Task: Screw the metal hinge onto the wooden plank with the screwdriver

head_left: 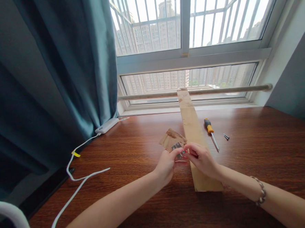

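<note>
A long pale wooden plank (193, 132) lies on the dark wooden table (135, 163), its far end propped against the rail under the window. Beside its left edge rests a small wooden piece (169, 138) with a metal bracket (177, 147) on it. My left hand (166, 166) is closed in a pinch at that bracket. My right hand (201, 159) rests over the plank, fingers curled and pinching at the same bracket. What the fingertips hold is too small to make out.
An orange-and-black screwdriver (211, 132) and a few loose screws (226, 136) lie right of the plank. A white power bank (107, 125) with a white cable (79, 180) sits at the left by the teal curtain (49, 72). A rail (218, 90) crosses the window.
</note>
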### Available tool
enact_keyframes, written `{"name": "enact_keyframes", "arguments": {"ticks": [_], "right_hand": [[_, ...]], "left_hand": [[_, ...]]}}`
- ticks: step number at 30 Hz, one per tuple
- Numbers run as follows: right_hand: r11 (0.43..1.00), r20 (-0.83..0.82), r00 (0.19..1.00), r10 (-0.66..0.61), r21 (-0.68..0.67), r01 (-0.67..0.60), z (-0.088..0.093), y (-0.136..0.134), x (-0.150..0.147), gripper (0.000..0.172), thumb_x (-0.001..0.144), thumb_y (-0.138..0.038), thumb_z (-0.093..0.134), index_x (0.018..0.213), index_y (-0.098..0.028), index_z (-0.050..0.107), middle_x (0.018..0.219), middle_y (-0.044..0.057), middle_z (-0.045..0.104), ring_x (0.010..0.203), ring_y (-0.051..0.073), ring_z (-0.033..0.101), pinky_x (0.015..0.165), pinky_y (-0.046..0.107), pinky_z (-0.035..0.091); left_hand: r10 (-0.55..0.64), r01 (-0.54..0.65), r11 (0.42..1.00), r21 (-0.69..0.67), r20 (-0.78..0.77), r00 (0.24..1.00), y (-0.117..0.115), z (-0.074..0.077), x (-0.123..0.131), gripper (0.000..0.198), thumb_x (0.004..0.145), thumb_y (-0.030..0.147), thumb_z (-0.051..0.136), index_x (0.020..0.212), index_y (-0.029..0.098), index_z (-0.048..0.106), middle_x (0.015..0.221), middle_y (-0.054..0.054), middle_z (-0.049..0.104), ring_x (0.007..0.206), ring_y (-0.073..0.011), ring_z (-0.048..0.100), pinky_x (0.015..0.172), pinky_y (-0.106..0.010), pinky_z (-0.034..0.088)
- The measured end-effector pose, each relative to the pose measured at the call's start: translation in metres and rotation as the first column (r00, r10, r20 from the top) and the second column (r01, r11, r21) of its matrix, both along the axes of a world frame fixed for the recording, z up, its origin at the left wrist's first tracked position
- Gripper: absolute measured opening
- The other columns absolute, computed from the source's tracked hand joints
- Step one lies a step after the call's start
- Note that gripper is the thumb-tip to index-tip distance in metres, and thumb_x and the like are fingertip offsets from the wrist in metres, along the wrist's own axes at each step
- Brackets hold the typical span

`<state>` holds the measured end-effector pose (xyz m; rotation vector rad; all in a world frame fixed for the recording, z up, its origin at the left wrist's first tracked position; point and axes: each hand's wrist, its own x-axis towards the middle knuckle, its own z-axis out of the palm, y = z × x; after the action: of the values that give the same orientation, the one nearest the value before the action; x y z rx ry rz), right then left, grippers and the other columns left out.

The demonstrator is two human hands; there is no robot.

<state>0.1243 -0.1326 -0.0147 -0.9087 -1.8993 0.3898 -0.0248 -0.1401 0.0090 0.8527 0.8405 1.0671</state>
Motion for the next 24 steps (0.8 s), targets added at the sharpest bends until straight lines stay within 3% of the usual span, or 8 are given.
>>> {"name": "enact_keyframes", "arguments": {"ticks": [3,6,9,15,21,24], "right_hand": [[0.987,-0.047,0.998,0.052,-0.147,-0.059,0.003,0.001,-0.001,0.010,0.083,-0.024,0.054,0.080,-0.015,0.057,0.057,-0.005,0.034,0.053,0.009,0.033,0.050,0.022,0.028],[0.928,-0.222,0.970,0.100,-0.330,-0.171,0.001,0.006,-0.002,0.021,0.083,-0.036,0.056,0.089,-0.016,0.055,0.059,-0.006,0.030,0.053,0.009,0.032,0.050,0.021,0.030],[0.894,-0.318,0.945,0.078,-0.397,-0.208,-0.003,0.012,0.000,0.033,0.079,-0.045,0.061,0.096,-0.017,0.053,0.061,-0.006,0.033,0.054,0.009,0.034,0.051,0.021,0.033],[0.920,-0.078,0.987,0.141,-0.359,-0.160,0.002,0.011,0.003,0.030,0.086,-0.043,0.053,0.086,-0.015,0.063,0.061,-0.001,0.051,0.056,0.010,0.041,0.053,0.023,0.032],[0.939,-0.084,0.975,0.204,-0.265,-0.219,0.007,0.003,0.001,0.034,0.094,-0.037,0.039,0.082,-0.015,0.062,0.077,0.004,0.064,0.071,0.014,0.055,0.066,0.025,0.040],[0.943,-0.082,0.970,0.230,-0.228,-0.243,0.008,-0.001,0.001,0.032,0.095,-0.035,0.039,0.085,-0.015,0.062,0.083,0.006,0.065,0.076,0.015,0.058,0.070,0.025,0.041]], "left_hand": [[0.003,-0.002,0.998,-0.067,0.020,1.000,0.001,0.000,0.001,0.020,0.069,0.021,0.068,0.085,0.010,0.063,0.076,-0.008,0.067,0.063,-0.0173,0.062,0.056,-0.030,0.053],[0.004,0.005,0.992,-0.124,0.073,0.997,0.004,0.001,0.000,0.016,0.071,0.019,0.067,0.083,0.010,0.063,0.074,-0.008,0.067,0.059,-0.0154,0.062,0.054,-0.027,0.052],[0.031,-0.003,0.983,-0.181,0.148,0.988,0.008,0.004,-0.001,0.008,0.075,0.016,0.063,0.081,0.010,0.063,0.071,-0.006,0.066,0.055,-0.0109,0.060,0.052,-0.021,0.049],[0.125,-0.071,0.964,-0.258,0.201,0.971,0.012,0.007,-0.004,0.008,0.073,0.014,0.067,0.078,0.013,0.060,0.067,0.000,0.063,0.049,-0.0056,0.054,0.042,-0.014,0.039],[0.018,0.050,0.977,-0.209,0.313,0.950,0.010,0.008,-0.003,0.006,0.078,0.012,0.059,0.072,0.011,0.058,0.061,-0.001,0.057,0.044,-0.0030,0.043,0.038,-0.012,0.033],[0.011,0.083,0.965,-0.250,0.352,0.936,0.011,0.006,-0.003,0.007,0.078,0.011,0.057,0.071,0.010,0.058,0.062,-0.003,0.057,0.047,-0.0045,0.047,0.039,-0.012,0.035]]}}
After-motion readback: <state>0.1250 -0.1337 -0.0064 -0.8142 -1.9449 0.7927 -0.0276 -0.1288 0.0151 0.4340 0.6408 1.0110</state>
